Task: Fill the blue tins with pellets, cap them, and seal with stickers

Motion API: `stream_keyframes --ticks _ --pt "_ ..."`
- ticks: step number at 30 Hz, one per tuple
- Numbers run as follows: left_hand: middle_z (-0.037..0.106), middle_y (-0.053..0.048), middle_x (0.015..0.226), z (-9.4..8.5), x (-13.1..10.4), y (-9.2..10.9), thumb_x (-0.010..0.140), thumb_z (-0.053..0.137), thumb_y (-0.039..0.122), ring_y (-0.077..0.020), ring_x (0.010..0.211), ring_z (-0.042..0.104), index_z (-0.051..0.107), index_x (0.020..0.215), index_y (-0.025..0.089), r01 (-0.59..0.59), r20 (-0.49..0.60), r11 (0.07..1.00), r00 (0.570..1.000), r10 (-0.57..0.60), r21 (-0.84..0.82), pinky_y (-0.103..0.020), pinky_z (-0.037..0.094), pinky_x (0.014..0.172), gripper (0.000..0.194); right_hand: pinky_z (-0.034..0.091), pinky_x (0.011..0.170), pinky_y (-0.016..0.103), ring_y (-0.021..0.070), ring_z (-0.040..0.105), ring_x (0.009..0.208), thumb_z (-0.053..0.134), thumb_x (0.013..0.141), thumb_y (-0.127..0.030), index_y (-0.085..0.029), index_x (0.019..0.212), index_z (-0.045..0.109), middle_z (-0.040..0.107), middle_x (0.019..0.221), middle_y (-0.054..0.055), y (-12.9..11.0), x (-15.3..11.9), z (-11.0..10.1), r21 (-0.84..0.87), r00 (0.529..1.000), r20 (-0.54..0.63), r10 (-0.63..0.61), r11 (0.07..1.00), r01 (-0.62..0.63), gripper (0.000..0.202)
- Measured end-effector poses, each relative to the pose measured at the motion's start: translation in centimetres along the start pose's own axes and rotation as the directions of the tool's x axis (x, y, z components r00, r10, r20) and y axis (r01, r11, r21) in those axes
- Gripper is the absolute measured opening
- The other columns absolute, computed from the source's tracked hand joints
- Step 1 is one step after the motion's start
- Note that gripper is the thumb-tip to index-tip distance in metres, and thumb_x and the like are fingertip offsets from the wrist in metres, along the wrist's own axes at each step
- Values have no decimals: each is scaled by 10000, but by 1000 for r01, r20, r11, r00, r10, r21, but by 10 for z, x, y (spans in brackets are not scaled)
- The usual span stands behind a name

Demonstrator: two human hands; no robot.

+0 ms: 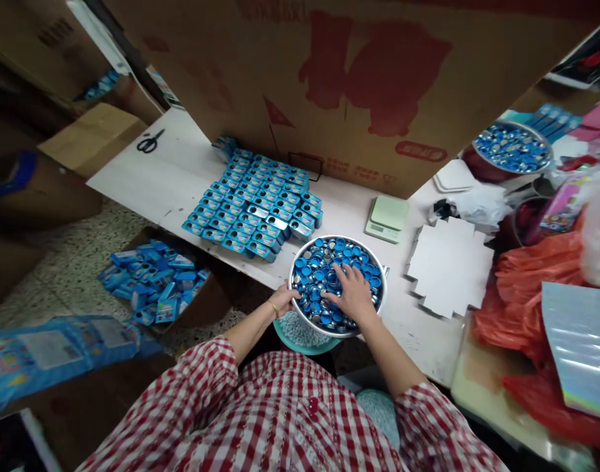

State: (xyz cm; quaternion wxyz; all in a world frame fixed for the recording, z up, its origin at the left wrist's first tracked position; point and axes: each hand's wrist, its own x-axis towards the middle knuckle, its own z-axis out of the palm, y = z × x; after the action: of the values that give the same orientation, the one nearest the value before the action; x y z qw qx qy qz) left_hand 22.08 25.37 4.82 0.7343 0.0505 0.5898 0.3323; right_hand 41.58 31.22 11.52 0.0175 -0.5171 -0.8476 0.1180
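- Now your left hand (283, 299) grips the rim of the metal bowl (300, 252) at the table (182, 170) edge.
- Your right hand (352, 294) lies spread, fingers open, on the blue caps (324, 262) inside it.

Around the metal bowl (337, 244), blue boxes (253, 203) block ten o'clock, a scale (387, 218) one o'clock, white cardboard (450, 265) three; twelve seems open up to the carton wall (359, 92).

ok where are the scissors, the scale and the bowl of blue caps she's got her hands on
scissors (150, 141), head view, on the crossing of the black handles and blades
scale (387, 218), head view, on the pale green top plate
bowl (300, 259), head view, on the metal rim at upper left
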Motion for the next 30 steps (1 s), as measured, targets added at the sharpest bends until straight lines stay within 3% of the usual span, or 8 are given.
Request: stream_keyframes --ticks 8,10,12,15,19,23,27,30 --pt "647 -88 946 -18 -8 31 678 636 242 -161 765 588 566 1083 152 -262 -170 947 941 293 186 -298 477 730 420 417 762 357 252 466 946 428 834 -214 -210 1167 562 595 1017 118 7 19 26 -134 988 109 -106 984 120 360" --pt "631 -95 1044 -31 -21 42 676 652 240 -159 841 574 591 1066 155 -379 -240 882 861 447 281 -272 449 792 404 426 761 347 242 479 926 421 819 -198 -205 1147 573 602 977 108 16 22 28 -73 993 90 -74 994 81 362" --pt "643 -84 1002 -38 -30 53 703 635 280 -147 804 573 605 1027 150 -410 -155 892 885 440 189 -266 444 777 350 431 790 351 234 500 923 426 801 -224 -180 1128 579 606 980 105 20 25 28 64 999 6 34 997 -35 363" --pt "657 -74 883 -32 -30 69 741 598 370 -131 701 582 591 1007 143 -130 219 979 962 162 -155 -278 449 720 349 432 824 362 224 542 908 437 777 -312 -147 1075 589 616 1003 102 11 30 21 329 925 -172 339 905 -271 373" --pt "657 -59 890 -9 -10 88 754 531 544 -174 764 622 561 1053 193 399 664 888 731 -156 -231 -370 448 781 462 439 805 355 217 564 899 434 785 -373 -169 1083 563 611 1034 88 -46 40 8 471 747 -329 577 786 -400 383" --pt "665 -64 822 -3 5 104 772 468 581 -203 764 632 587 1023 158 600 801 767 563 -201 -229 -396 452 793 505 415 846 373 240 527 959 428 800 -314 -149 1070 563 602 1022 118 -123 58 7 226 886 -295 357 927 -298 344" --pt "672 -69 823 -19 9 115 833 440 433 -181 813 632 616 1001 101 604 712 703 673 -198 -375 -320 455 823 412 378 889 395 261 472 1035 456 818 -306 -130 1138 544 571 1090 139 -156 73 15 29 982 -113 151 988 -149 375" --pt "662 -48 768 -27 14 122 860 425 329 -132 742 629 630 962 95 565 635 681 749 -186 -467 -239 468 762 327 375 893 377 236 478 1049 450 848 -337 -156 1169 532 573 1123 114 -150 80 24 88 977 -187 100 993 -84 378"
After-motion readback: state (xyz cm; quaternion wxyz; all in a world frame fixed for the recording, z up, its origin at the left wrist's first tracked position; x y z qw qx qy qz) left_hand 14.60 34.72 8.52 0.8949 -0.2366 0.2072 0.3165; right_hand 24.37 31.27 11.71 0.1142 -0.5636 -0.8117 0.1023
